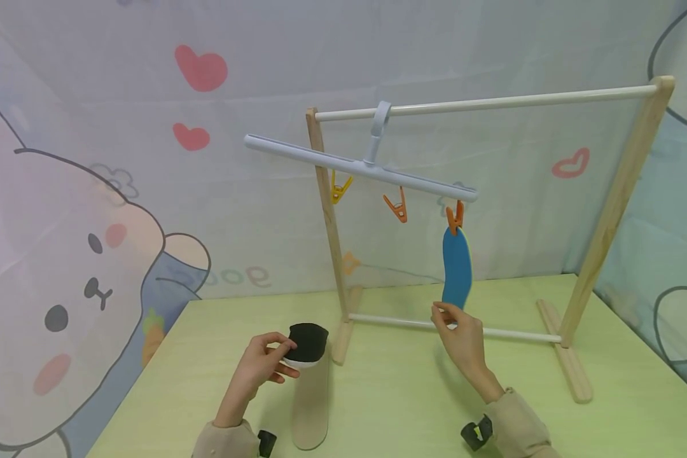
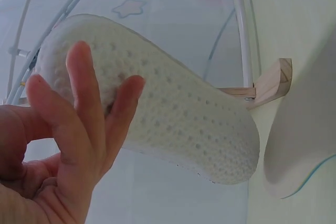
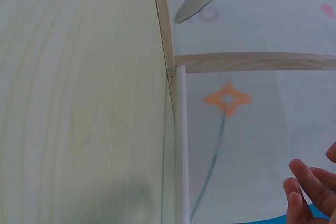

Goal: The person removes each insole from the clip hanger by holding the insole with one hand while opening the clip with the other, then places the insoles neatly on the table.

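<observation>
My left hand (image 1: 269, 359) pinches an insole (image 1: 308, 342) with a black top; its pale, dimpled underside shows in the left wrist view, with several fingers spread in front. A blue insole (image 1: 457, 264) hangs from an orange clip (image 1: 455, 217) at the right end of a grey-blue hanger (image 1: 360, 168). Beside the blue insole's lower end is my right hand (image 1: 460, 337), its fingers loosely bent. In the right wrist view a gap shows between thumb and fingers; whether they touch the insole I cannot tell. A beige insole (image 1: 310, 413) lies flat on the table below my left hand.
The hanger hooks over the top rail (image 1: 521, 100) of a wooden-legged rack (image 1: 612, 216) and tilts down to the right. A yellow clip (image 1: 339, 189) and another orange clip (image 1: 399, 208) hang from it. The rack stands on a pale green table (image 1: 223, 331) before a printed cloth (image 1: 252, 222).
</observation>
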Demonstrator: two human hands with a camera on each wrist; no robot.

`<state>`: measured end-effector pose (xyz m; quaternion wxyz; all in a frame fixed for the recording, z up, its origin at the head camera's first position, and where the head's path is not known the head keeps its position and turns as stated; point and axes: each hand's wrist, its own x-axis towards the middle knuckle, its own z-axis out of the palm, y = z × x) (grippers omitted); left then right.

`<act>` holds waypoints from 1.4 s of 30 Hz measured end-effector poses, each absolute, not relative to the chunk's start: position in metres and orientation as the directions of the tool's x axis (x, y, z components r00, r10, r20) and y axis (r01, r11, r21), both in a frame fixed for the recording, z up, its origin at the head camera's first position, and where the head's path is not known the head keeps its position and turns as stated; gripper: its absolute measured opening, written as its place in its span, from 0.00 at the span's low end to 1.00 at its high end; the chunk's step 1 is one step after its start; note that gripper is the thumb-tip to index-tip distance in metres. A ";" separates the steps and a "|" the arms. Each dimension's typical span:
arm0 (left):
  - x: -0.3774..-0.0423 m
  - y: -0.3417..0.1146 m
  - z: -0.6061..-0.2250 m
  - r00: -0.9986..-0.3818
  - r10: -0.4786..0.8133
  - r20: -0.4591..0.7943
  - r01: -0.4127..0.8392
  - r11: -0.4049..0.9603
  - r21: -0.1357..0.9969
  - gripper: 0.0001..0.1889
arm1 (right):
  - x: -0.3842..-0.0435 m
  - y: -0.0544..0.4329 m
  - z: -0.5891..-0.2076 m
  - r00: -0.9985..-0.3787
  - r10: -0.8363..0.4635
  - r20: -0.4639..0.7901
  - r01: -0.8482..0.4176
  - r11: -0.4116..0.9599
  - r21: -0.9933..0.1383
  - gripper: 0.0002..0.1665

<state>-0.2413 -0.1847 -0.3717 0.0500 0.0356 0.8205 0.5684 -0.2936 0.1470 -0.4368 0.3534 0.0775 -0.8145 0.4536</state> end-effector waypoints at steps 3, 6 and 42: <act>-0.242 -0.184 -0.373 -0.993 0.111 -0.041 0.001 0.355 0.935 0.13 | -0.294 0.147 -0.437 -0.743 0.192 0.641 -0.445 0.574 -0.688 0.11; -0.242 -0.183 -0.374 -0.993 0.107 -0.042 -0.001 0.360 0.933 0.13 | -0.295 0.147 -0.438 -0.743 0.191 0.641 -0.446 0.572 -0.688 0.11; -0.236 -0.180 -0.380 -0.964 0.230 -0.133 0.010 0.529 0.849 0.11 | -0.294 0.145 -0.440 -0.754 0.188 0.629 -0.427 0.588 -0.687 0.11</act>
